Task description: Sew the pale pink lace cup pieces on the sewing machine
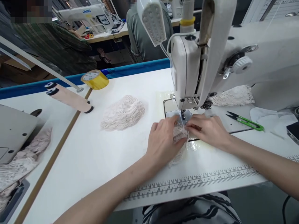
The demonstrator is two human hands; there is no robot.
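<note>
Both hands, left hand [163, 140] and right hand [207, 129], grip seemingly pinching the lace piece [179, 137] beneath the sewing machine [187, 71] needle.

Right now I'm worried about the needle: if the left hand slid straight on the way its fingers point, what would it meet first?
Probably the presser foot of the sewing machine; the left hand rests on the lace piece, fingers aimed there. Depth is unclear.

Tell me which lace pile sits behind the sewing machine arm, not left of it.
The lace pile at right, partly hidden under the sewing machine arm. The larger lace stack lies in the open on the table, left of the needle.
</note>
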